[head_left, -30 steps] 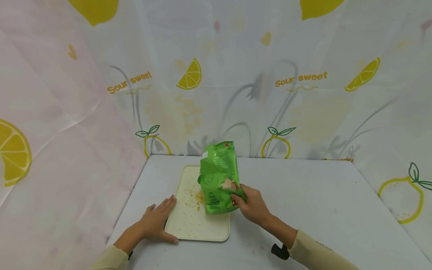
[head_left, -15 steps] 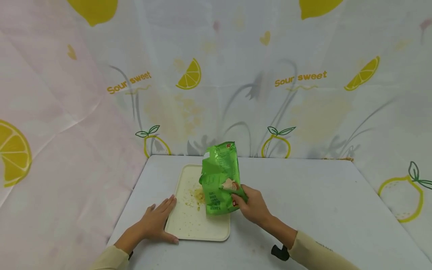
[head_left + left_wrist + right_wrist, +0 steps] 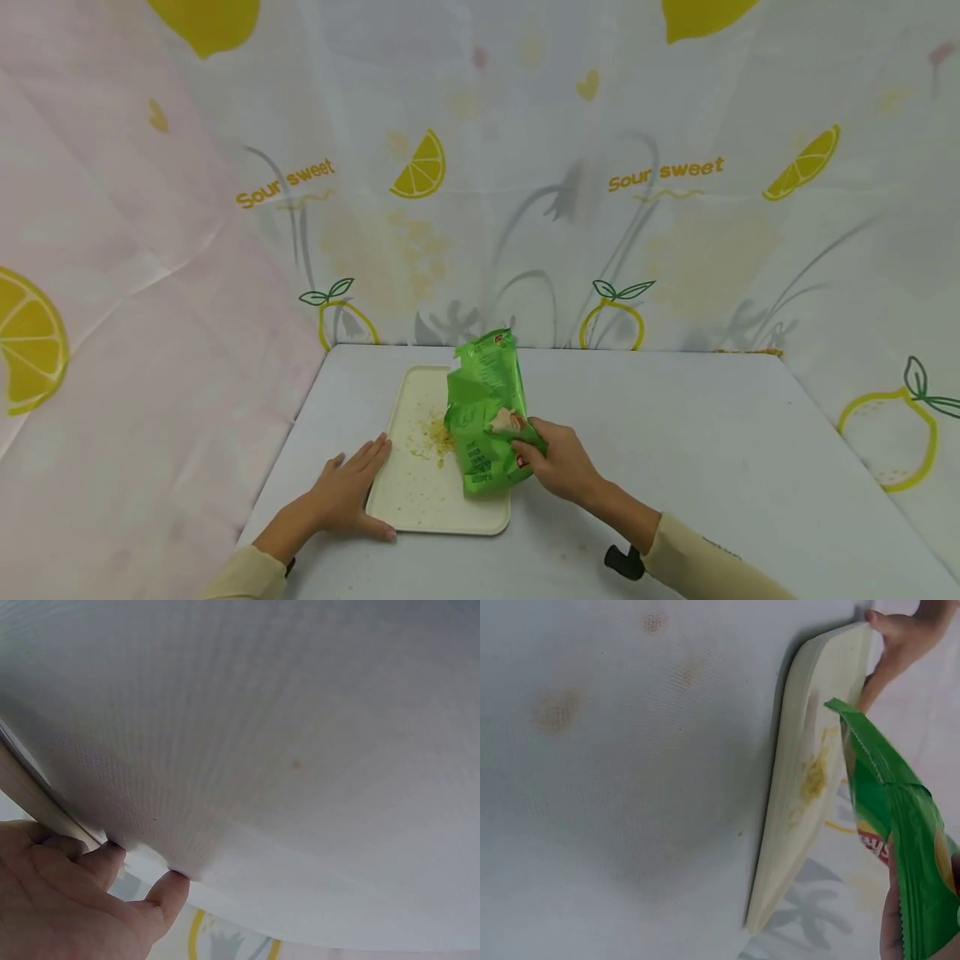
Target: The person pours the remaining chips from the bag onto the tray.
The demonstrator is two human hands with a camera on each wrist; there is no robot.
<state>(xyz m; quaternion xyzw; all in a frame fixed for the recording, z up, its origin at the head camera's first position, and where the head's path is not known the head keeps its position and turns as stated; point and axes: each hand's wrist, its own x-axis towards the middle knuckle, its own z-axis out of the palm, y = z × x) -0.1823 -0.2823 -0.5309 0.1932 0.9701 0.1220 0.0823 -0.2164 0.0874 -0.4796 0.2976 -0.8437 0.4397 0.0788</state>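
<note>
My right hand (image 3: pixel 561 461) pinches the crinkled green plastic bag (image 3: pixel 480 425) above the cream rectangular tray (image 3: pixel 420 512), my left hand (image 3: pixel 347 493) spreads against its edge, and a slipping grip could drop the bag, scattering yellow crumbs (image 3: pixel 439 437) onto the white counter (image 3: pixel 675 450).

A person's bare left hand (image 3: pixel 341 496) and right hand (image 3: pixel 561 462); pale beige left sleeve (image 3: pixel 247 575) and right sleeve (image 3: pixel 701 567), with small dark marking (image 3: pixel 720 547) on the right; rounded black fitting (image 3: pixel 624 563) beside that cuff.
</note>
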